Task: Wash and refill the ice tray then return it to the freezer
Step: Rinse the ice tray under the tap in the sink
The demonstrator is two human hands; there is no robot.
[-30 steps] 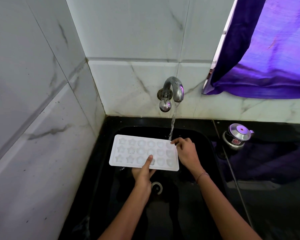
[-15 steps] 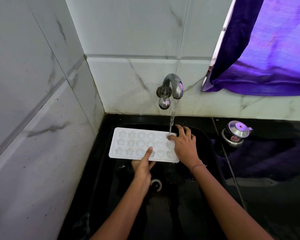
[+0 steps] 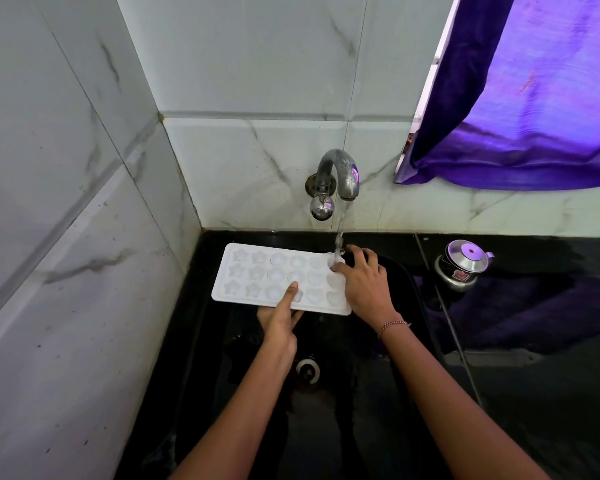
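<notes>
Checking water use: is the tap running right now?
On: a stream falls from the tap onto the far right corner of the ice tray.

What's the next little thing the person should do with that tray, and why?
Probably slide the ice tray rightward under the tap. The water stream lands only on its far right corner, beside the right hand, while the left hand pinches the near edge; the star cavities to the left sit outside the stream.

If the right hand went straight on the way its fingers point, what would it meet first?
Likely the water stream hitting the ice tray at its far corner, just ahead of the right hand; depth is unclear.
</notes>
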